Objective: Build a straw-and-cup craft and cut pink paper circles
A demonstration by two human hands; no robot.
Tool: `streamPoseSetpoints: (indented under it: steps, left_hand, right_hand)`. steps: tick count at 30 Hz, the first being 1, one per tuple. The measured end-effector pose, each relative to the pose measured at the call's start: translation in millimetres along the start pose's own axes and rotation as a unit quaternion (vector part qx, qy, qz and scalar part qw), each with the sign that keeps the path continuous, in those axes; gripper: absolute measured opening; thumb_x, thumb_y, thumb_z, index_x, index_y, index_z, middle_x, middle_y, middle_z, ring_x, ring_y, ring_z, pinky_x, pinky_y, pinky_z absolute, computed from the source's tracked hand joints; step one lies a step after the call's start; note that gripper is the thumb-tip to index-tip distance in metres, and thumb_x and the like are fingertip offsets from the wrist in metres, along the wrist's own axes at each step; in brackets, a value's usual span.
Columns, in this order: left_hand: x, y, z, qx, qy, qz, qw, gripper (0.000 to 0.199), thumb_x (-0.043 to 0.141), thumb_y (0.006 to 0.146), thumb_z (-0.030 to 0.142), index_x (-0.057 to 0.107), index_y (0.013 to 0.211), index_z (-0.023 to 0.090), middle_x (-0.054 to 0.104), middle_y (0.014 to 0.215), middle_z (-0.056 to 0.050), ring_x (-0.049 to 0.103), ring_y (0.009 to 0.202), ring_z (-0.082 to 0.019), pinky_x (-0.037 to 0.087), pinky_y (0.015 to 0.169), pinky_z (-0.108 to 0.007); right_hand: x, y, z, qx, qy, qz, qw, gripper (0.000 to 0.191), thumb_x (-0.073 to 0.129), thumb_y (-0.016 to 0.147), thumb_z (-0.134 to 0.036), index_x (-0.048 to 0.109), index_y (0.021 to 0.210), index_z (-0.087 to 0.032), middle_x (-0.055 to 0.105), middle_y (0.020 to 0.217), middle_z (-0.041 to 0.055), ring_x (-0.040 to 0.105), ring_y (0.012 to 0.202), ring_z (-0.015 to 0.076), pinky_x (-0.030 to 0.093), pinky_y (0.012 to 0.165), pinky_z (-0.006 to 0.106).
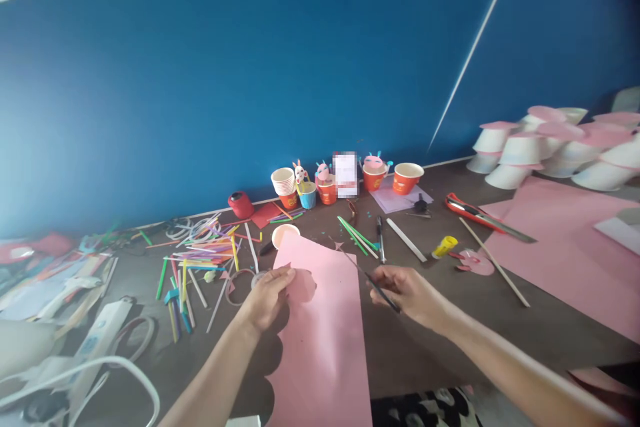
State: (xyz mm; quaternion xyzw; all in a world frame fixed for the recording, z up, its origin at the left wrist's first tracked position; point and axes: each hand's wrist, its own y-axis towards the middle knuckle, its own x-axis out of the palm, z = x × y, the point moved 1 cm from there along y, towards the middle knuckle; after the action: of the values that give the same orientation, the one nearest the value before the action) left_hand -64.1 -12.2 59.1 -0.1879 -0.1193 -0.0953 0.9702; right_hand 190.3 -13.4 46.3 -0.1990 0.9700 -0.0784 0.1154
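Note:
A long pink paper sheet (325, 340) with scalloped cuts along its left edge lies in front of me and runs off the bottom of the view. My left hand (273, 290) pinches its upper left part, thumb on top. To the right of the sheet, my right hand (400, 290) holds a thin dark tool (377, 290), whose slim tip points up and left over the sheet's top right corner; I cannot make out what kind of tool it is. Near the right hand lie a black pen (381, 240) and a white strip (406, 240).
Coloured sticks (205, 253) and a power strip (100, 340) lie at the left. Decorated red cups (374, 178) stand along the wall. At the right are a red cutter (480, 213), a yellow glue stick (445, 247), large pink paper (575, 247) and stacked white cups (517, 157).

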Motion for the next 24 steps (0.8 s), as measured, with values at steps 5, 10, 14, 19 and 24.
streamPoseSetpoints:
  steps: [5, 10, 14, 19, 24]
  left_hand:
    - [-18.9, -6, -17, 0.033, -0.109, 0.044, 0.993, 0.03, 0.064, 0.069, 0.033, 0.066, 0.087, 0.009, 0.068, 0.082, -0.01, 0.062, 0.081, -0.021, 0.044, 0.077, -0.03]
    - [-30.7, -13, -35, 0.037, -0.13, 0.113, 0.984, 0.024, 0.066, 0.068, 0.03, 0.065, 0.084, 0.012, 0.068, 0.08, -0.006, 0.062, 0.082, -0.018, 0.045, 0.072, -0.026]
    - [-38.7, -25, -43, 0.05, -0.149, 0.17, 0.973, 0.017, 0.07, 0.063, 0.025, 0.064, 0.074, 0.014, 0.068, 0.074, -0.003, 0.063, 0.078, -0.015, 0.045, 0.073, -0.023]
    - [-61.4, -44, -37, 0.093, -0.142, 0.233, 0.958, 0.023, 0.07, 0.06, 0.03, 0.065, 0.076, 0.014, 0.069, 0.075, -0.004, 0.063, 0.077, -0.016, 0.046, 0.072, -0.024]
    - [-107.0, -47, -17, 0.152, -0.102, 0.302, 0.936, 0.028, 0.072, 0.055, 0.03, 0.065, 0.077, 0.014, 0.069, 0.076, -0.004, 0.063, 0.076, -0.017, 0.048, 0.072, -0.027]
  right_hand:
    - [36, -8, 33, -0.029, -0.103, 0.011, 0.994, 0.018, 0.055, 0.072, -0.032, 0.056, 0.079, -0.016, 0.054, 0.065, -0.0016, 0.041, 0.051, 0.0097, 0.03, 0.047, 0.021]
    - [53, -19, 38, -0.031, -0.185, 0.044, 0.981, 0.019, 0.054, 0.071, -0.029, 0.058, 0.085, -0.017, 0.057, 0.065, -0.0008, 0.043, 0.051, 0.0115, 0.033, 0.05, 0.022]
    - [57, -27, 35, -0.033, -0.189, 0.049, 0.98, 0.019, 0.053, 0.07, -0.029, 0.06, 0.083, -0.017, 0.058, 0.063, -0.0007, 0.045, 0.05, 0.0122, 0.034, 0.049, 0.021]
    - [62, -36, 36, -0.024, -0.211, 0.046, 0.976, 0.02, 0.053, 0.072, -0.032, 0.062, 0.082, -0.017, 0.057, 0.058, -0.0022, 0.045, 0.048, 0.0107, 0.033, 0.047, 0.02]
    - [65, -39, 35, -0.04, -0.25, 0.048, 0.966, 0.018, 0.057, 0.07, -0.033, 0.064, 0.08, -0.02, 0.062, 0.064, -0.0021, 0.053, 0.056, 0.0127, 0.037, 0.052, 0.02]
